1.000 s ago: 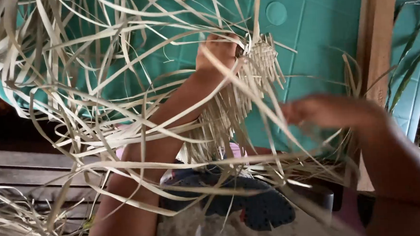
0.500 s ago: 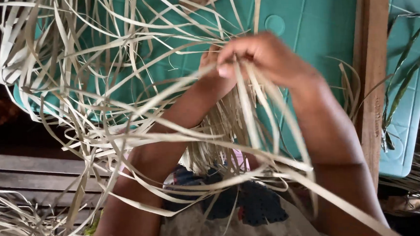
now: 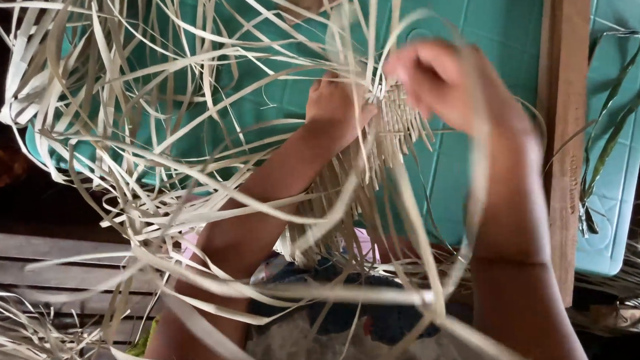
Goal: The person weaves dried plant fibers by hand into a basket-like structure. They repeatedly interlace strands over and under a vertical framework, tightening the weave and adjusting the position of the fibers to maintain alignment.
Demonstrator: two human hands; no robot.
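Note:
My left hand (image 3: 334, 106) grips the upper edge of a small woven patch of pale dried leaf strips (image 3: 397, 125), held up before me. Its loose ends hang down in a fringe (image 3: 336, 216) over my lap. My right hand (image 3: 439, 79) is blurred just right of the patch, fingers pinched on one long strip (image 3: 417, 219) that curves down past my forearm. A big tangle of long loose strips (image 3: 113, 140) arches over my left arm and fills the left half of the view.
A teal moulded plastic panel (image 3: 487, 18) stands behind the hands, beside an upright wooden post (image 3: 565, 116). Green leaves (image 3: 610, 135) hang at the right. Grey wooden planks (image 3: 32, 253) lie at lower left under more dried strips (image 3: 22, 342). Dark patterned cloth (image 3: 386, 322) covers my lap.
My right hand rose from the lower right to the woven patch, then shifted a little to the right, drawing a strip with it. My left hand kept its hold.

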